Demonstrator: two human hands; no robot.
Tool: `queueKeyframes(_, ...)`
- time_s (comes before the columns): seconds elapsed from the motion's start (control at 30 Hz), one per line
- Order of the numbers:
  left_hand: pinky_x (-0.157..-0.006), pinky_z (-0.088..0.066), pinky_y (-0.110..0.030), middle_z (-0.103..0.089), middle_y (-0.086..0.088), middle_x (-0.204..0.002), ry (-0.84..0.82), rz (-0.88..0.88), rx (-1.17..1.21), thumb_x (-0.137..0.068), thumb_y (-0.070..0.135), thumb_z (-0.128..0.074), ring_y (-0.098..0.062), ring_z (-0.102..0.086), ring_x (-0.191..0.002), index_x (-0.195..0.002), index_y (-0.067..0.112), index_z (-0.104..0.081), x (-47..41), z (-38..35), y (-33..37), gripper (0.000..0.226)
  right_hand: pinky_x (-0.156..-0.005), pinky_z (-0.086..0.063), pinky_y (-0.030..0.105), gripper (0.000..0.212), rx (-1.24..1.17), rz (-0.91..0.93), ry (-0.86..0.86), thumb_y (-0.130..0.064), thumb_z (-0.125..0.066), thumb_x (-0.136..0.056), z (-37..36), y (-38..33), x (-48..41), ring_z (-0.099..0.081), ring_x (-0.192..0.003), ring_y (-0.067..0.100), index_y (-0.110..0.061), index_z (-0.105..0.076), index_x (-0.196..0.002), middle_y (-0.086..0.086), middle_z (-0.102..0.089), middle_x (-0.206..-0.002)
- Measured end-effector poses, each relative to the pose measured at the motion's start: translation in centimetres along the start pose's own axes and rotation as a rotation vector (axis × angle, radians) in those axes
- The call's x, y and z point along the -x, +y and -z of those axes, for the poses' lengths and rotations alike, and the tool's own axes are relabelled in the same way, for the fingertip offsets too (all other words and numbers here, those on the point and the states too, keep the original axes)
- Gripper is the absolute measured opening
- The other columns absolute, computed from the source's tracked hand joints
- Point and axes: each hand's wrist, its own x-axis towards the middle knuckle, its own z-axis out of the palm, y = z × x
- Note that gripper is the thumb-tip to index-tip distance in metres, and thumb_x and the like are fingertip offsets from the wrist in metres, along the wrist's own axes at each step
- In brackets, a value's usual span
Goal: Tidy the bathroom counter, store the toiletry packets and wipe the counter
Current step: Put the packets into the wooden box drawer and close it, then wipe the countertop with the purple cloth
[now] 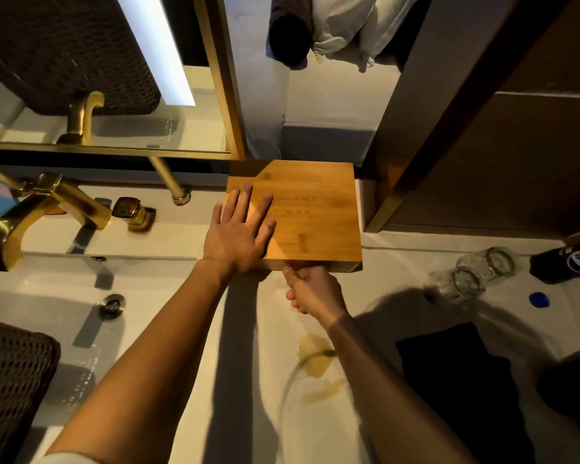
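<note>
Wooden box (310, 212), lid closed, sits on the white counter (399, 262) at the back, against the wall, just right of the mirror frame (220, 78). Faint lettering on the lid, too blurred to read fully.

Left hand (240, 231): open, palm flat on the box lid, fingers spread over the box's left part. Not gripping anything.

Right hand (310, 289): at the box's front edge, fingers curled, thumb touching the lower front face. Whether it pinches anything there, can't tell.

No toiletry packets visible outside the box; contents hidden by the lid.

Left of the box: gold faucet (44, 212) over the sink (47, 313), drain plug (112, 304) below it.

Right of the box: two clear glasses (476, 274) lying on their sides, then a Pepsi bottle (565, 261) on its side, blue cap (538, 299) loose near it.

In front of the box: yellowish spill (315, 358) on the counter; dark cloth (456, 380) to the spill's right.
</note>
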Motion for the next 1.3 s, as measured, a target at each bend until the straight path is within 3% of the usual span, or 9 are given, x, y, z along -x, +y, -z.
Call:
queueKeyframes(0.1, -0.125, 0.001, -0.053, 0.014, -0.001, -0.170, -0.022, 0.007, 0.054, -0.101, 0.062, -0.010, -0.024, 0.017, -0.155, -0.158, 0.041, 0.011, 2.7, 0.0, -0.3, 0.064, -0.078, -0.058, 0.039, 0.047, 0.205, 0.105, 0.147, -0.064, -0.045, -0.089, 2.1, 2.8, 1.2, -0.071, -0.073, 0.016, -0.024, -0.067, -0.080, -0.007, -0.072, -0.071)
queueKeyframes(0.2, -0.125, 0.005, -0.051, 0.017, 0.001, -0.169, -0.039, 0.015, 0.125, -0.100, 0.061, -0.010, -0.021, 0.021, -0.154, -0.159, 0.039, 0.008, 6.1, -0.3, -0.7, 0.065, -0.074, -0.057, 0.035, 0.031, 0.312, 0.227, 0.285, -0.048, -0.053, -0.094, 5.0, 7.0, 3.1, -0.068, -0.071, 0.017, -0.022, -0.067, -0.083, -0.007, -0.070, -0.072)
queueKeyframes(0.27, -0.126, 0.005, -0.049, 0.018, 0.003, -0.169, -0.038, 0.019, 0.151, -0.101, 0.061, -0.011, -0.021, 0.018, -0.155, -0.159, 0.039, 0.008, 8.7, -0.6, -0.8, 0.065, -0.068, -0.054, 0.031, 0.019, 0.361, 0.382, 0.472, -0.033, -0.058, -0.093, 7.4, 10.8, 5.1, -0.067, -0.072, 0.024, -0.021, -0.069, -0.083, -0.002, -0.070, -0.077)
queueKeyframes(0.33, -0.126, 0.005, -0.045, 0.019, 0.005, -0.168, -0.045, 0.034, 0.154, -0.101, 0.062, -0.009, -0.020, 0.017, -0.155, -0.160, 0.038, 0.008, 11.6, -0.9, -1.1, 0.066, -0.076, -0.052, 0.033, 0.022, 0.421, 0.509, 0.611, -0.028, -0.055, -0.091, 9.9, 14.6, 7.6, -0.065, -0.083, 0.028, -0.015, -0.073, -0.091, 0.004, -0.071, -0.090)
queueKeyframes(0.43, -0.127, 0.005, -0.044, 0.012, 0.008, -0.169, -0.083, 0.061, 0.153, -0.098, 0.065, -0.003, -0.016, 0.017, -0.155, -0.161, 0.034, 0.001, 17.1, -2.1, -2.1, 0.070, -0.098, -0.046, 0.044, 0.044, 0.650, 0.410, 0.643, -0.038, -0.048, -0.091, 13.1, 20.0, 11.3, -0.060, -0.111, 0.036, -0.008, -0.070, -0.114, 0.015, -0.066, -0.122)
queueKeyframes(0.6, -0.127, 0.005, -0.043, 0.009, 0.011, -0.169, -0.162, 0.131, 0.159, -0.099, 0.064, -0.003, -0.013, 0.014, -0.156, -0.160, 0.037, -0.001, 28.0, -4.7, -4.1, 0.067, -0.111, -0.031, 0.060, 0.071, 0.836, 0.187, 0.509, -0.054, -0.033, -0.092, 12.6, 26.8, 14.6, -0.041, -0.136, 0.043, -0.009, -0.047, -0.145, 0.025, -0.038, -0.153)
queueKeyframes(0.83, -0.127, 0.007, -0.050, 0.017, 0.013, -0.168, -0.216, 0.199, 0.105, -0.101, 0.063, -0.006, -0.012, 0.020, -0.155, -0.157, 0.049, 0.004, 34.6, -7.0, -3.9, 0.058, -0.114, -0.025, 0.063, 0.078, 0.859, 0.043, 0.504, -0.061, -0.012, -0.094, 11.3, 26.6, 14.3, -0.031, -0.143, 0.043, -0.015, -0.032, -0.154, 0.024, -0.028, -0.158)
queueKeyframes(1.0, -0.126, 0.007, -0.051, 0.018, 0.011, -0.168, -0.191, 0.188, 0.056, -0.101, 0.062, -0.006, -0.016, 0.017, -0.156, -0.157, 0.048, 0.005, 34.5, -8.0, -4.3, 0.059, -0.112, -0.020, 0.066, 0.073, 0.833, 0.022, 0.534, -0.060, -0.023, -0.090, 10.8, 25.6, 13.3, -0.024, -0.142, 0.043, -0.030, -0.022, -0.156, 0.022, -0.024, -0.155)
queueKeyframes(1.3, -0.127, -0.001, -0.052, 0.016, 0.010, -0.169, -0.121, 0.191, 0.008, -0.101, 0.063, -0.009, -0.017, 0.009, -0.157, -0.157, 0.048, 0.008, 34.3, -9.3, -4.5, 0.061, -0.121, -0.005, 0.061, 0.078, 0.825, 0.015, 0.598, -0.069, -0.006, -0.088, 8.9, 25.6, 11.3, -0.004, -0.153, 0.035, -0.033, -0.005, -0.158, 0.016, -0.006, -0.166)
